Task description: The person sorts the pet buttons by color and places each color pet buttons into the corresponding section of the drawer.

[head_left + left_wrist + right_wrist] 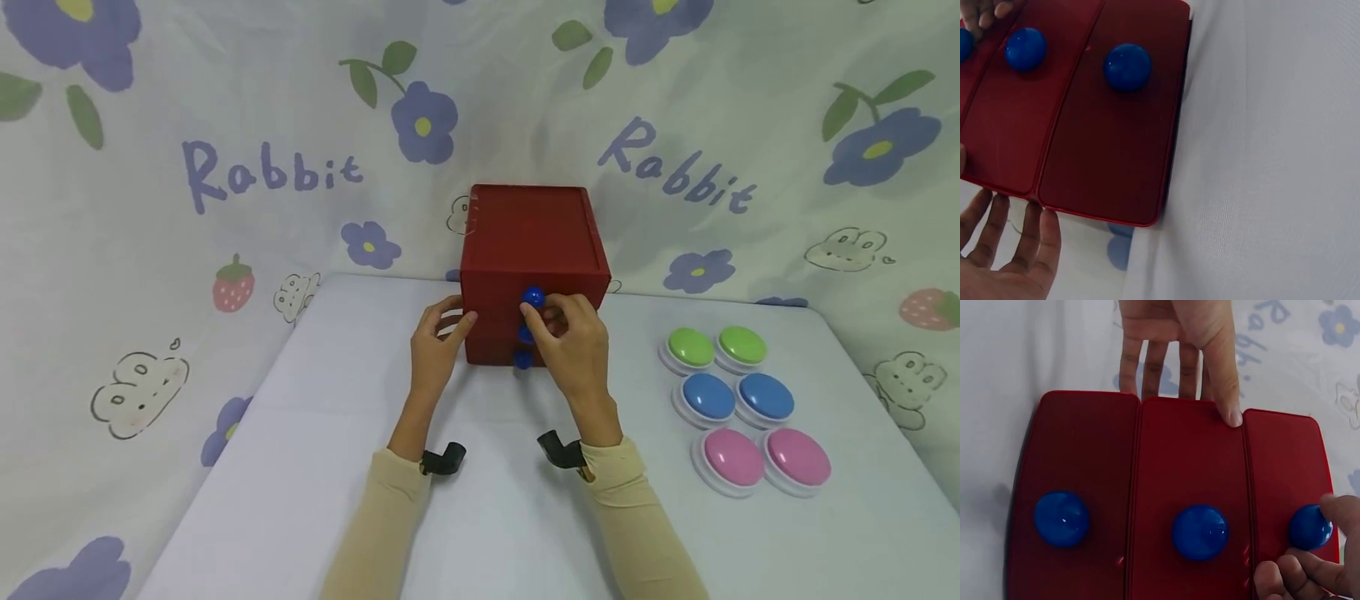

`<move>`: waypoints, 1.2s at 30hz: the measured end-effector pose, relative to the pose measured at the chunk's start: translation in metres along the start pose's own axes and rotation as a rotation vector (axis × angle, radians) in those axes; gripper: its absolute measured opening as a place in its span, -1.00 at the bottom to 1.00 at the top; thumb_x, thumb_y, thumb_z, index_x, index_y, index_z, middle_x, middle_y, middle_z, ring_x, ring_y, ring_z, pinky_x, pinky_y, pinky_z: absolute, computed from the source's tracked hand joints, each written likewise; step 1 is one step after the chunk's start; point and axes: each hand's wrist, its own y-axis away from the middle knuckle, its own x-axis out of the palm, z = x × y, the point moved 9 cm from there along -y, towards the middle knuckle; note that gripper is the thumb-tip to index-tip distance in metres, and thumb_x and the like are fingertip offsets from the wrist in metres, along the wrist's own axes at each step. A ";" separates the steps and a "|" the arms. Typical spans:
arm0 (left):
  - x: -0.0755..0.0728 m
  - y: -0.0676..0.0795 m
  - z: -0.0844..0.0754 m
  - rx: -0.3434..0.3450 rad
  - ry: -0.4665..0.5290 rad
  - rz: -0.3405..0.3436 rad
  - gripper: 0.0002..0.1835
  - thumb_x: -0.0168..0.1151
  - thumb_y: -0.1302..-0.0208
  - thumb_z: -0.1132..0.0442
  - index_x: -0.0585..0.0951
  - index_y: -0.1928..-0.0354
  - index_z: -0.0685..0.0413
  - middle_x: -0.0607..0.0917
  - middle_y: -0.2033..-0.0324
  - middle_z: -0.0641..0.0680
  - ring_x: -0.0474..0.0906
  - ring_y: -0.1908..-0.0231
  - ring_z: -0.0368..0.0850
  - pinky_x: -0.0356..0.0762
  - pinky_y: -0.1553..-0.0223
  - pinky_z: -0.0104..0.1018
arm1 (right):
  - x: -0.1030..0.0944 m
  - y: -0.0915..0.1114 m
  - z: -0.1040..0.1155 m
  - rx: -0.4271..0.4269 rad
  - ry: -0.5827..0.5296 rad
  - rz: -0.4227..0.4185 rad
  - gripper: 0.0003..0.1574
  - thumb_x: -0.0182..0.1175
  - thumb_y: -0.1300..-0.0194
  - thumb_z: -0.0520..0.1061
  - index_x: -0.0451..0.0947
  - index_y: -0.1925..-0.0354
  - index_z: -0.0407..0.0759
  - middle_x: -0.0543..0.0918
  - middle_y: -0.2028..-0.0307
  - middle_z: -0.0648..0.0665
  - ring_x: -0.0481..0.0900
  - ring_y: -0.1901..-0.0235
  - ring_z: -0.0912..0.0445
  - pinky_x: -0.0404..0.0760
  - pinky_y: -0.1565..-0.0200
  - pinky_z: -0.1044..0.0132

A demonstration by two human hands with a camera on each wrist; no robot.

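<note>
A red box with three drawer fronts, each with a round blue knob, stands at the back of the table. My right hand pinches the top knob between thumb and fingers. Below it are the middle knob and the bottom knob, both untouched. At the box's left side my left hand rests with fairly straight fingers along the side wall, its thumb touching the front near the edge. I cannot tell whether the top drawer is pulled out at all.
To the right on the white table stand several domed buttons in white rims, in pairs: green, blue and pink. A patterned cloth hangs close behind the box.
</note>
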 end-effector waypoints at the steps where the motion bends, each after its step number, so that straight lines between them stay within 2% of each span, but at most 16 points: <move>1: 0.000 0.001 0.000 0.000 0.001 0.001 -0.51 0.36 -0.30 -0.05 0.59 -0.23 -0.12 0.57 -0.11 -0.06 0.58 -0.06 -0.06 0.58 -0.04 -0.15 | 0.000 0.000 0.000 0.002 -0.003 -0.004 -0.59 0.44 -0.23 0.00 0.65 0.21 -0.33 0.59 0.35 -0.17 0.59 0.42 0.08 0.63 0.39 0.25; 7: 0.000 0.001 -0.001 0.003 -0.005 0.000 -0.50 0.36 -0.30 -0.06 0.59 -0.24 -0.13 0.57 -0.11 -0.07 0.57 -0.06 -0.04 0.57 -0.04 -0.13 | 0.000 -0.001 0.001 -0.009 -0.024 -0.021 -0.64 0.46 -0.22 -0.06 0.64 0.24 -0.35 0.59 0.38 -0.18 0.58 0.43 0.08 0.62 0.42 0.26; 11: -0.001 -0.001 -0.001 -0.007 -0.015 -0.006 -0.51 0.37 -0.32 0.02 0.58 -0.25 -0.07 0.57 -0.12 -0.02 0.57 -0.06 -0.03 0.56 -0.05 -0.12 | 0.000 -0.001 0.001 -0.018 -0.027 -0.019 -0.64 0.46 -0.22 -0.05 0.64 0.25 -0.34 0.59 0.38 -0.17 0.58 0.44 0.09 0.61 0.42 0.26; 15: 0.001 -0.001 0.001 -0.018 -0.010 -0.007 -0.51 0.36 -0.33 0.13 0.55 -0.27 0.05 0.55 -0.15 0.09 0.56 -0.08 0.08 0.54 -0.07 -0.02 | -0.003 0.001 0.003 -0.030 -0.026 -0.018 -0.65 0.47 -0.20 -0.05 0.64 0.27 -0.33 0.59 0.41 -0.16 0.57 0.46 0.10 0.60 0.44 0.28; 19: 0.002 -0.001 0.002 -0.014 0.005 -0.005 -0.52 0.37 -0.33 0.12 0.56 -0.26 0.01 0.56 -0.15 0.07 0.56 -0.08 0.08 0.53 -0.08 0.04 | -0.005 0.005 0.005 -0.042 -0.019 -0.012 -0.66 0.48 -0.18 -0.06 0.64 0.29 -0.32 0.59 0.43 -0.15 0.56 0.48 0.11 0.60 0.45 0.29; 26: -0.001 0.001 -0.001 -0.011 -0.013 -0.005 -0.52 0.38 -0.29 -0.02 0.59 -0.23 -0.13 0.58 -0.11 -0.08 0.58 -0.05 -0.12 0.56 -0.07 -0.07 | -0.009 0.012 0.010 -0.035 -0.036 0.005 -0.66 0.49 -0.18 -0.06 0.64 0.27 -0.30 0.59 0.42 -0.13 0.58 0.48 0.13 0.63 0.45 0.30; 33: -0.002 0.002 0.003 -0.017 -0.016 -0.002 -0.49 0.37 -0.29 -0.06 0.59 -0.24 -0.13 0.57 -0.12 -0.09 0.56 -0.08 -0.05 0.55 -0.04 -0.15 | -0.013 0.016 0.014 -0.037 -0.052 0.015 -0.68 0.50 -0.15 -0.09 0.64 0.29 -0.29 0.59 0.42 -0.12 0.58 0.48 0.14 0.63 0.46 0.32; 34: -0.001 0.003 -0.001 -0.019 -0.017 0.002 -0.50 0.36 -0.31 -0.03 0.58 -0.25 -0.09 0.57 -0.13 -0.06 0.56 -0.09 -0.01 0.55 -0.04 -0.13 | -0.013 0.017 0.014 -0.035 -0.052 0.016 -0.68 0.51 -0.15 -0.09 0.64 0.30 -0.29 0.59 0.42 -0.12 0.58 0.48 0.14 0.63 0.46 0.32; 36: -0.001 0.002 0.000 -0.022 -0.014 0.008 -0.50 0.36 -0.33 0.04 0.56 -0.27 -0.03 0.56 -0.15 0.00 0.55 -0.10 0.05 0.55 -0.05 -0.09 | -0.015 0.018 0.015 -0.034 -0.054 0.017 -0.68 0.51 -0.14 -0.10 0.64 0.30 -0.30 0.59 0.42 -0.12 0.58 0.48 0.14 0.64 0.46 0.32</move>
